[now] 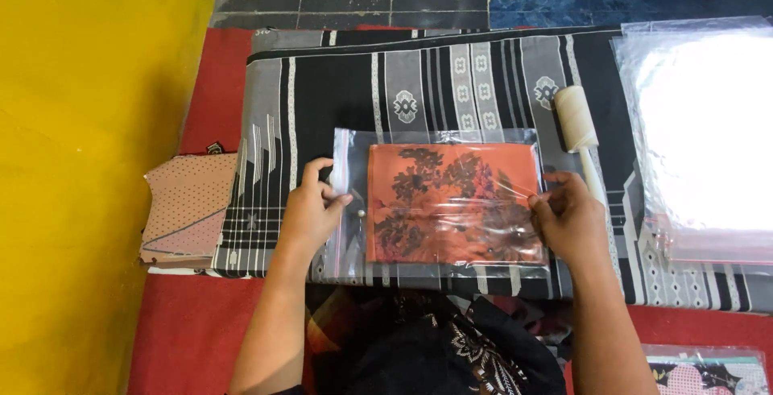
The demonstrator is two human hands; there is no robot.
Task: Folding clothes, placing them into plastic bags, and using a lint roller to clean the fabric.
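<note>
A folded orange cloth with a dark flower print point(451, 202) lies inside a clear plastic bag point(439, 141) on a black and grey patterned cloth point(338, 89). My left hand point(310, 214) pinches the bag's open left edge between thumb and fingers. At the bag's right edge, my right hand point(572, 218) presses on the plastic beside the orange cloth.
A lint roller point(576, 117) lies just right of the bag. A stack of clear plastic bags point(700, 129) sits at the right. A folded pink dotted cloth point(185, 210) lies at the left on a red mat point(185, 330). Another bagged cloth point(708, 375) shows at bottom right.
</note>
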